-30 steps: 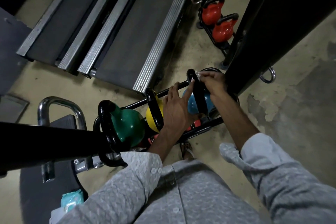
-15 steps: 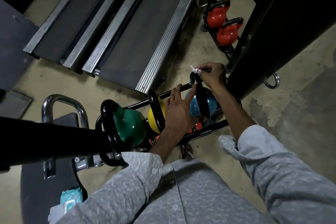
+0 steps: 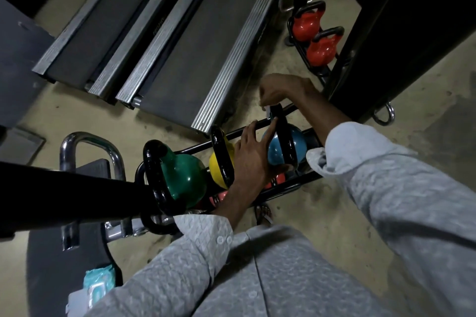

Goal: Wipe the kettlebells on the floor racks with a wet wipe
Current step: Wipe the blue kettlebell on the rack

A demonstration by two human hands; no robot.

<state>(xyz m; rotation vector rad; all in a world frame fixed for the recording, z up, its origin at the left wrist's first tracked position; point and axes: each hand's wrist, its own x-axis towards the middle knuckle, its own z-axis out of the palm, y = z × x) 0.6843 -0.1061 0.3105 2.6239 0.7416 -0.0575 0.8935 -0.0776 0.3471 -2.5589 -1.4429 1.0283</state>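
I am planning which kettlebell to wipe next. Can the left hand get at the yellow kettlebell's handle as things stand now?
Probably yes. The left hand rests on the blue kettlebell, directly beside the yellow kettlebell, whose black handle stands upright and uncovered. Nothing lies between them.

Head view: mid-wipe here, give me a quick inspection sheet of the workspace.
Surface: bare concrete floor, stained in patches.
Job's things: blue kettlebell on the floor rack, in a row with the yellow kettlebell and green kettlebell; red kettlebells farther back; wet wipe at the top of the blue one's handle, mostly hidden.
Clutter: wipes pack at lower left.
Grips: left hand rests on the blue kettlebell, fingers straight; right hand pinches the wet wipe.
Cables: nothing seen.
Surroundings: treadmills behind the rack; black frame on the right.
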